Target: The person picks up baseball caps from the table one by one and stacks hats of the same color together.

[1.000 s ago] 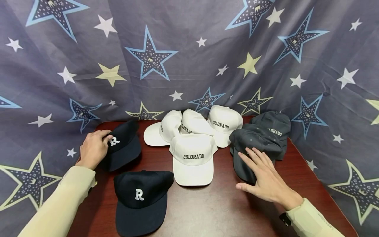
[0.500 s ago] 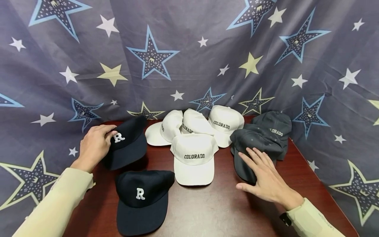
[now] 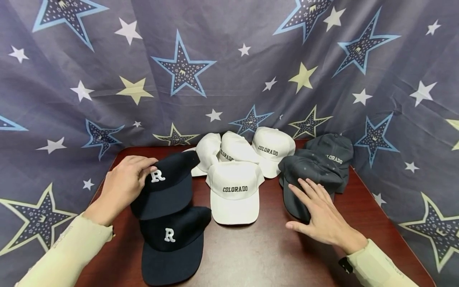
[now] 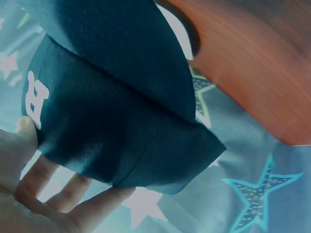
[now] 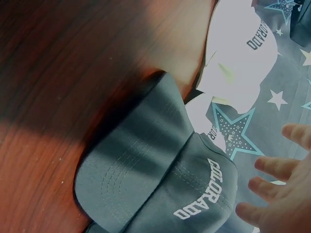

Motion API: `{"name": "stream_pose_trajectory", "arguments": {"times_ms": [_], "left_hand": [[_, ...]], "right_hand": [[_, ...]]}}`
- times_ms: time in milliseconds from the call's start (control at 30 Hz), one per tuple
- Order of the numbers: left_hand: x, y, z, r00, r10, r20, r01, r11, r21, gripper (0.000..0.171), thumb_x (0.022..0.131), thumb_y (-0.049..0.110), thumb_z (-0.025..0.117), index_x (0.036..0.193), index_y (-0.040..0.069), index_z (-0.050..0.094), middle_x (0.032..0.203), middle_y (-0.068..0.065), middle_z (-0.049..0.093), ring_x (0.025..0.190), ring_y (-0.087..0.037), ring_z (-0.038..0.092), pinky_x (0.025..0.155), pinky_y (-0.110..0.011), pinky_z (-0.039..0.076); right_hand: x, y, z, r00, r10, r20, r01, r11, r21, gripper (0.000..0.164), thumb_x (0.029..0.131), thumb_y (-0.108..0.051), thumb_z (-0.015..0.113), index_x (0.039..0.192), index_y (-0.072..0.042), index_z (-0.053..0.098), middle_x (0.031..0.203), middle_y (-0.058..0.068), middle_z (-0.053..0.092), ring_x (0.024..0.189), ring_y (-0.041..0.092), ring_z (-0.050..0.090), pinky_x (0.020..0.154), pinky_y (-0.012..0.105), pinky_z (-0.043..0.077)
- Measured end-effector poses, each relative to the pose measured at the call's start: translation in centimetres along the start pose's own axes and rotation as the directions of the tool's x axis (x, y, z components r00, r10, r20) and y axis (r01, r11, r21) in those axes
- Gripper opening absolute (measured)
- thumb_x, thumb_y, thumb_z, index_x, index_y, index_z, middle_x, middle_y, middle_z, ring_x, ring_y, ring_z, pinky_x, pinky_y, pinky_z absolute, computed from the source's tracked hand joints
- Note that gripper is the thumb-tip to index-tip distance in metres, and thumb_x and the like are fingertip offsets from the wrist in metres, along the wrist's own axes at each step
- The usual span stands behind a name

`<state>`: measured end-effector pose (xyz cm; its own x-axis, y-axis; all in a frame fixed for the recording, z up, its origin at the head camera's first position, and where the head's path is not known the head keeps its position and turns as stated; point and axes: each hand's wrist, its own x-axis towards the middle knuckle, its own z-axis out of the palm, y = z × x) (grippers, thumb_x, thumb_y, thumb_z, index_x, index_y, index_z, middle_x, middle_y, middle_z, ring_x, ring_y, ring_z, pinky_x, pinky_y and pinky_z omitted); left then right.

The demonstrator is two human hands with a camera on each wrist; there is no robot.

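Observation:
My left hand (image 3: 125, 185) pinches a navy cap (image 3: 168, 197) by its crown, beside the white R. In the left wrist view, the thumb (image 4: 28, 128) presses by the R while the other fingers lie along the crown's edge. A second navy cap (image 3: 175, 259) lies in front on the table, its top overlapped by the held cap's brim in the head view. Fingers spread, my right hand (image 3: 320, 219) hovers by a dark grey cap (image 3: 308, 171). The right wrist view shows that grey cap (image 5: 141, 150) with COLORADO lettering, the fingertips beside its crown.
Several white COLORADO caps sit mid-table: one in front (image 3: 234, 207), others behind it, including one at the back right (image 3: 272, 147). Another dark grey cap (image 3: 333, 147) rests behind the nearer grey one. A starred curtain (image 3: 229, 71) hangs behind the brown table (image 3: 258, 255).
My left hand has carried the navy cap rightward and nearer, so it now overlaps the front navy cap and hides part of the leftmost white cap. The right hand has stayed put.

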<state>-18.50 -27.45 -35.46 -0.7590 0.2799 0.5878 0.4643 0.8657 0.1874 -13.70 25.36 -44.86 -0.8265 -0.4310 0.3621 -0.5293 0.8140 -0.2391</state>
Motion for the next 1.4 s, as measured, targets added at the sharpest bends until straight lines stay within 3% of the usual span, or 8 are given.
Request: {"name": "stream_pose_trajectory", "arguments": {"times_ms": [333, 467, 567, 700, 800, 933, 1133, 1400], "left_hand": [[-1.6, 2.8, -0.7, 0.987, 0.163, 0.016, -0.163, 0.986, 0.046, 0.024, 0.088, 0.016, 0.08, 0.112, 0.015, 0.078, 0.104, -0.003, 0.075, 0.1, -0.025, 0.067, 0.066, -0.051, 0.059], [-2.4, 3.5, -0.9, 0.978, 0.207, 0.032, -0.209, 0.976, 0.054, 0.023, 0.087, 0.017, 0.08, 0.11, 0.016, 0.078, 0.102, -0.001, 0.074, 0.098, -0.022, 0.066, 0.069, -0.047, 0.059], [-2.8, 4.0, -1.1, 0.969, 0.245, 0.045, -0.247, 0.967, 0.055, 0.02, 0.088, 0.021, 0.077, 0.108, 0.017, 0.078, 0.099, 0.001, 0.074, 0.098, -0.021, 0.066, 0.085, -0.049, 0.058], [-3.3, 4.4, -1.2, 0.954, 0.293, 0.058, -0.297, 0.953, 0.063, 0.033, 0.104, 0.041, 0.057, 0.105, 0.016, 0.079, 0.097, 0.002, 0.074, 0.098, -0.022, 0.066, 0.105, -0.059, 0.046], [-3.6, 4.6, -1.3, 0.942, 0.33, 0.066, -0.335, 0.94, 0.072, 0.057, 0.11, 0.052, 0.035, 0.103, 0.016, 0.079, 0.095, 0.002, 0.074, 0.097, -0.024, 0.066, 0.107, -0.061, 0.043], [-4.0, 4.6, -1.4, 0.926, 0.366, 0.088, -0.372, 0.926, 0.064, 0.065, 0.11, 0.055, 0.028, 0.102, 0.015, 0.08, 0.094, 0.002, 0.074, 0.096, -0.025, 0.065, 0.106, -0.062, 0.042], [-4.9, 4.3, -1.1, 0.916, 0.379, 0.13, -0.386, 0.922, 0.033, 0.047, 0.107, 0.049, 0.045, 0.103, 0.017, 0.08, 0.095, 0.002, 0.071, 0.097, -0.024, 0.064, 0.108, -0.06, 0.039], [-6.6, 3.7, -0.1, 0.908, 0.373, 0.19, -0.383, 0.923, 0.021, 0.023, 0.089, 0.034, 0.071, 0.101, 0.018, 0.081, 0.094, 0.004, 0.07, 0.094, -0.021, 0.065, 0.104, -0.062, 0.044]], "right_hand": [[0.0, -0.1, 0.0, 1.0, 0.003, 0.012, -0.003, 1.0, 0.008, 0.102, 0.076, -0.073, 0.076, 0.16, -0.03, 0.037, 0.162, 0.015, 0.035, 0.151, 0.04, 0.023, 0.118, 0.067, 0.021], [0.0, -0.1, 0.1, 1.0, 0.001, 0.012, -0.001, 1.0, 0.006, 0.102, 0.076, -0.073, 0.076, 0.16, -0.029, 0.037, 0.162, 0.015, 0.036, 0.151, 0.041, 0.024, 0.117, 0.067, 0.022], [0.0, -0.1, 0.1, 1.0, 0.001, 0.009, -0.001, 1.0, 0.006, 0.102, 0.076, -0.073, 0.076, 0.16, -0.03, 0.038, 0.162, 0.015, 0.036, 0.151, 0.041, 0.024, 0.117, 0.067, 0.022], [0.0, -0.1, 0.1, 1.0, 0.002, 0.008, -0.002, 1.0, 0.007, 0.102, 0.076, -0.073, 0.076, 0.16, -0.03, 0.038, 0.162, 0.015, 0.036, 0.151, 0.041, 0.024, 0.118, 0.066, 0.022], [0.0, -0.2, 0.1, 1.0, 0.002, 0.008, -0.002, 1.0, 0.008, 0.102, 0.076, -0.073, 0.077, 0.16, -0.029, 0.038, 0.162, 0.015, 0.036, 0.151, 0.041, 0.024, 0.117, 0.067, 0.022], [0.0, -0.1, 0.1, 1.0, -0.001, 0.004, 0.001, 1.0, 0.006, 0.103, 0.076, -0.073, 0.077, 0.16, -0.028, 0.038, 0.162, 0.015, 0.035, 0.151, 0.041, 0.024, 0.118, 0.067, 0.021], [0.1, -0.2, 0.0, 1.0, 0.0, 0.005, 0.0, 1.0, 0.004, 0.103, 0.076, -0.073, 0.076, 0.16, -0.029, 0.038, 0.164, 0.012, 0.033, 0.151, 0.041, 0.023, 0.119, 0.066, 0.02], [0.1, -0.2, 0.1, 1.0, 0.005, 0.009, -0.005, 1.0, 0.002, 0.103, 0.074, -0.07, 0.08, 0.16, -0.029, 0.038, 0.163, 0.012, 0.034, 0.151, 0.041, 0.024, 0.118, 0.067, 0.021]]}}
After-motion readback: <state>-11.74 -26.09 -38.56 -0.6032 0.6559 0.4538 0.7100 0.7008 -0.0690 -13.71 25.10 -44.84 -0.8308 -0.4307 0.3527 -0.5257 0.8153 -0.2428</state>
